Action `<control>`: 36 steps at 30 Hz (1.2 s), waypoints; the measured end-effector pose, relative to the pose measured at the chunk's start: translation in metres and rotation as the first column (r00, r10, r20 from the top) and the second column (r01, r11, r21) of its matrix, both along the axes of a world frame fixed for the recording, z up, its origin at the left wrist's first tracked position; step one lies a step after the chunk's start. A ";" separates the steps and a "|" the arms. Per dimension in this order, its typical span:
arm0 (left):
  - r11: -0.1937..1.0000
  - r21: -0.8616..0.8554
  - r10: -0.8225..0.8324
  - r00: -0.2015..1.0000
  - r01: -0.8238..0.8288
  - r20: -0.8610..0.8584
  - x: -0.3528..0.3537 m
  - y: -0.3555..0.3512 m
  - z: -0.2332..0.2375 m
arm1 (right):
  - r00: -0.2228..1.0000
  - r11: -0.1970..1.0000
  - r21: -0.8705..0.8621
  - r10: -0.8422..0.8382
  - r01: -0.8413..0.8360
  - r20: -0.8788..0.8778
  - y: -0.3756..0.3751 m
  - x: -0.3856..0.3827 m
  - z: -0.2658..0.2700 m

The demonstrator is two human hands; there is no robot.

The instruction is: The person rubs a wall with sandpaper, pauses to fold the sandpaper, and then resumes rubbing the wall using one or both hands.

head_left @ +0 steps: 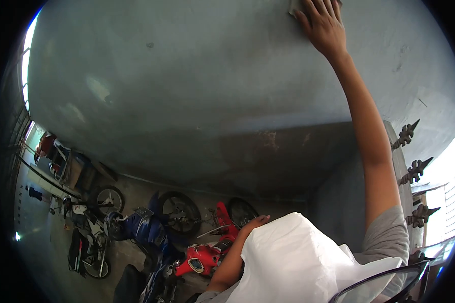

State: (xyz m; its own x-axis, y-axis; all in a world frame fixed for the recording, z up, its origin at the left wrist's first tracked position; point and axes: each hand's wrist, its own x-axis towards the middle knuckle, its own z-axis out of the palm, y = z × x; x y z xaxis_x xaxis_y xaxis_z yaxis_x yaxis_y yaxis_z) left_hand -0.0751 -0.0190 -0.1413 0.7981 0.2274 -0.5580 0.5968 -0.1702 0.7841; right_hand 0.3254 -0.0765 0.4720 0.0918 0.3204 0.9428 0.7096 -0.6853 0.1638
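On my feed the right hand (324, 28) is raised high against the grey-blue wall (187, 76), fingers stretched out flat and close together, pressing a pale scrap (294, 7) to the plaster; whether it is cloth or paper I cannot tell, since the top edge of the frame cuts most of it off. The wall around the hand is bare on both sides, with a darker, stained band lower down. Just right of the outstretched arm, a row of iron spear-tips (414, 169) stands along the wall's end, close to the elbow and sleeve. The left hand (258, 221) sits low, at the upper edge of a white plastic sheet (293, 257) that covers its fingers, so I cannot tell how they are set. Below it, well apart from both hands, a red motorcycle (205, 255) and a blue motorcycle (144, 230) are parked close together on the floor. A mirror (384, 288) pokes in at the lower right corner.
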 end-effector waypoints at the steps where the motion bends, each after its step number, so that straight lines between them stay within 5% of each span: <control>1: 1.000 -0.003 -0.003 1.000 0.003 -0.002 0.001 0.001 -0.002 | 0.999 0.999 0.021 0.032 -0.032 0.027 0.004 -0.001 0.010; 10: 0.998 -0.066 0.015 0.999 -0.017 -0.031 -0.003 -0.003 0.013 | 0.999 0.995 -0.092 0.041 -0.037 0.036 0.013 -0.002 -0.018; 17: 0.998 -0.067 -0.006 0.998 0.002 -0.056 -0.002 0.003 0.004 | 0.993 0.999 0.003 0.047 -0.047 0.104 0.019 0.006 0.014; 27: 0.995 -0.092 0.019 0.998 -0.025 -0.060 -0.002 0.011 0.002 | 1.000 0.992 -0.122 -0.019 0.017 -0.014 -0.008 0.009 -0.067; 36: 0.995 -0.084 0.042 0.998 -0.046 -0.049 -0.003 0.008 0.002 | 0.999 0.999 0.027 -0.038 0.038 0.001 -0.011 0.010 -0.020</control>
